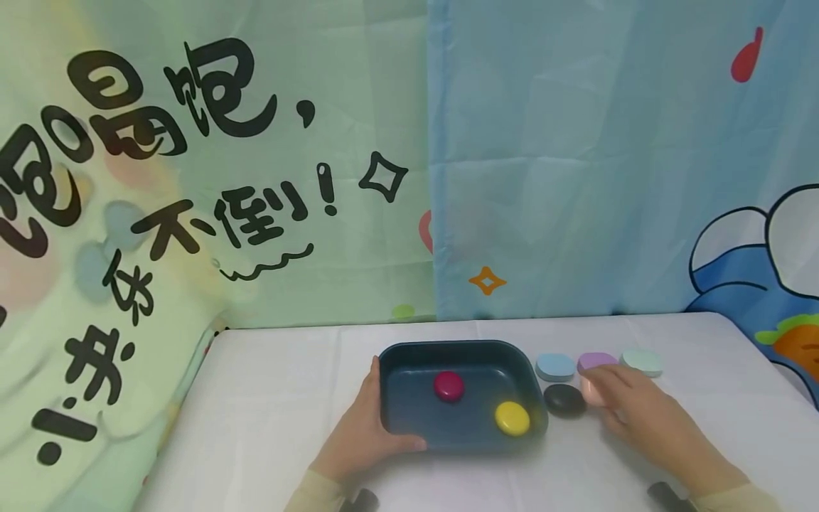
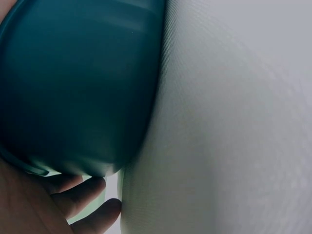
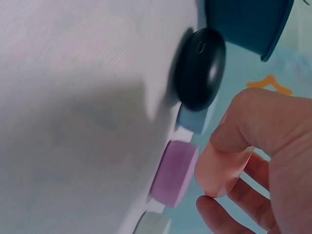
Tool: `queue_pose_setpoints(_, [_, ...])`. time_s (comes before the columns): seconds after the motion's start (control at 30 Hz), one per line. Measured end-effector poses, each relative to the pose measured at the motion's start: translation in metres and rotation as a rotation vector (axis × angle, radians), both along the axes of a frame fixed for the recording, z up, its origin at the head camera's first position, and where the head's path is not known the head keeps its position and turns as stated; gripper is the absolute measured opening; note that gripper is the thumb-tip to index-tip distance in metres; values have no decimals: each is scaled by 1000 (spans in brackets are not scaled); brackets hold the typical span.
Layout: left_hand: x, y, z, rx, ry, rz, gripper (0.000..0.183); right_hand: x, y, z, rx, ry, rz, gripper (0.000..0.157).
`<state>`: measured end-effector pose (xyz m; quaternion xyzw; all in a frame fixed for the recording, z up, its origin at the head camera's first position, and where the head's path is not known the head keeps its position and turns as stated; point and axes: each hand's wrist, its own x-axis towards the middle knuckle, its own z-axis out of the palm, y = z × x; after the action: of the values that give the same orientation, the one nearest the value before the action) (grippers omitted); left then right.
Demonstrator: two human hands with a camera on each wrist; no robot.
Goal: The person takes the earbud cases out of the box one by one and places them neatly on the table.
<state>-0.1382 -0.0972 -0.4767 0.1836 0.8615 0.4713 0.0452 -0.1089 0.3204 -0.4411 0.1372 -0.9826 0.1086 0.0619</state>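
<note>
My left hand [image 1: 365,434] grips the left end of a dark teal rectangular tray [image 1: 441,430], thumb at the front rim and fingers along the outer wall. Inside the tray lie a round, smooth dark-red piece [image 1: 449,386] and a round yellow piece [image 1: 512,419]. To the right of the tray, my right hand [image 1: 646,416] pinches a smooth peach-coloured rounded piece [image 3: 219,168] between thumb and fingers; in the right wrist view it looks raised off the table. Close to that hand are a black oval piece [image 1: 565,401] and a purple flat oval piece [image 1: 596,360].
A light-blue oval piece [image 1: 555,366] lies by the tray's right side, and a mint one [image 1: 642,363] sits at the row's right end. White cloth [image 1: 275,398] covers the table. Printed curtains [image 1: 563,178] hang behind it and at the left.
</note>
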Motion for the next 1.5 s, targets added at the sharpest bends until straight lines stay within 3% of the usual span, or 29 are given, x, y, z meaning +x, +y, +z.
queue_pose_setpoints(0.87, [1,0,2,26,-2,-3,136,-4,11,-12,90,-72,-7,54])
queue_pose_setpoints(1.17, [2,0,2,36,-5,-5,135,-4,12,-16,67,-79,-5,49])
queue_pose_setpoints(1.5, [2,0,4,-33,-35,16,138,-2,7,-10,47,-142,-47,38])
